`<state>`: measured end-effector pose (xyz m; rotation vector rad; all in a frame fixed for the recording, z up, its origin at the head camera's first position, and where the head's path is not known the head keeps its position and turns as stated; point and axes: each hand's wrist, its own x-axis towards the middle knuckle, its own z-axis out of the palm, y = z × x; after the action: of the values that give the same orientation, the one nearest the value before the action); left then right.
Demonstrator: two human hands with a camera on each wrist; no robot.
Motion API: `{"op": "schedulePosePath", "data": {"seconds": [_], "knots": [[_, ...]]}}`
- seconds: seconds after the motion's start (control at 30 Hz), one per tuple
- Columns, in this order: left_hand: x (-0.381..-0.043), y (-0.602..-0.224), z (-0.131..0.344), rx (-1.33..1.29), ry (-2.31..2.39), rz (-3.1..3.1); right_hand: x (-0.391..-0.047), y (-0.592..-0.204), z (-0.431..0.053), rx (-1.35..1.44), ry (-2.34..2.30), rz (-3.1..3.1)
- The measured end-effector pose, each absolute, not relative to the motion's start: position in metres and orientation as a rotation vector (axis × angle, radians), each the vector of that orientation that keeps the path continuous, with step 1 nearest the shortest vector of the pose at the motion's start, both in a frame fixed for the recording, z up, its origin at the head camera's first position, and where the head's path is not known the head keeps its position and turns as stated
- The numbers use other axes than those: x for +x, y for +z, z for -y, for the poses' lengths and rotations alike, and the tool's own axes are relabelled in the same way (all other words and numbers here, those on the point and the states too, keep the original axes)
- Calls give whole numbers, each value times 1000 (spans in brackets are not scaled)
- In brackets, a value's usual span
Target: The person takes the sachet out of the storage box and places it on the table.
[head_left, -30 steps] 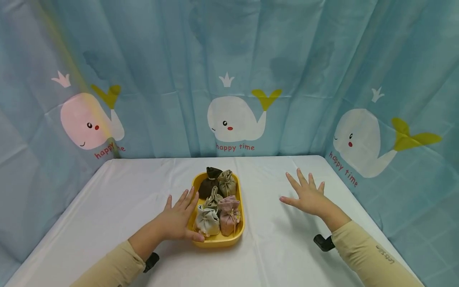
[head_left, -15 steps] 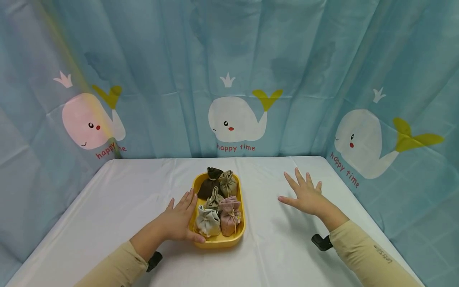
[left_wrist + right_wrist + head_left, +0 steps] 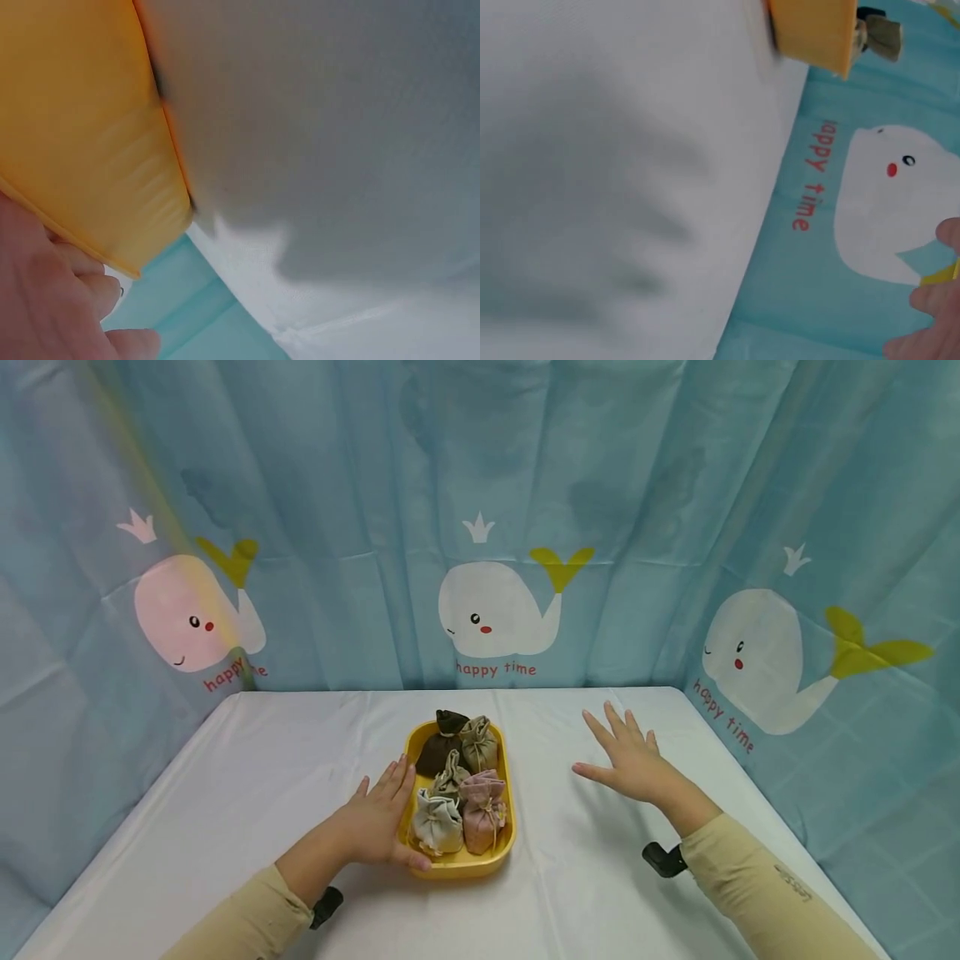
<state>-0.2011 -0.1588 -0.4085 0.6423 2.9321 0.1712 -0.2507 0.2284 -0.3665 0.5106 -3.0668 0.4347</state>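
Note:
My left hand (image 3: 375, 822) rests with straight fingers along the left rim of a yellow tray (image 3: 480, 866), its thumb at the near left corner. In the left wrist view the fingers overlap the rim of the tray's yellow wall (image 3: 97, 135). Inside sit several small drawstring pouches: a dark brown one (image 3: 438, 753), an olive one (image 3: 480, 745), a khaki one (image 3: 451, 774), a pale grey one (image 3: 437, 825) and a pink one (image 3: 482, 814). To the right of the tray, my right hand (image 3: 633, 766) hovers over the table with fingers spread, holding nothing.
A white cloth (image 3: 300, 743) covers the table. Blue curtains (image 3: 337, 527) printed with whales close off the back and both sides. A black wrist-camera mount shows under each sleeve, one at the left wrist (image 3: 327, 907) and one at the right (image 3: 664, 860).
My right hand has drifted left and slightly away from me, toward the tray. The left hand has settled a little closer against the tray's rim, while the pouches stay as they were.

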Motion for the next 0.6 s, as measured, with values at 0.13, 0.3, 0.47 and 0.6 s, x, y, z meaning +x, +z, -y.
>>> {"op": "schedulePosePath", "data": {"seconds": [0.13, 0.3, 0.47, 0.6], "knots": [[-202, -411, 159, 629, 166, -2930, -252, -361, -220, 549, 459, 3050], [-202, -410, 159, 614, 145, -2925, -253, -355, -208, 602, 509, 3022], [-201, -406, 158, 618, 131, -2918, -255, -351, -193, 694, 670, 2982], [-201, -406, 157, 615, 117, -2915, -257, -351, -179, 802, 808, 2958]]}}
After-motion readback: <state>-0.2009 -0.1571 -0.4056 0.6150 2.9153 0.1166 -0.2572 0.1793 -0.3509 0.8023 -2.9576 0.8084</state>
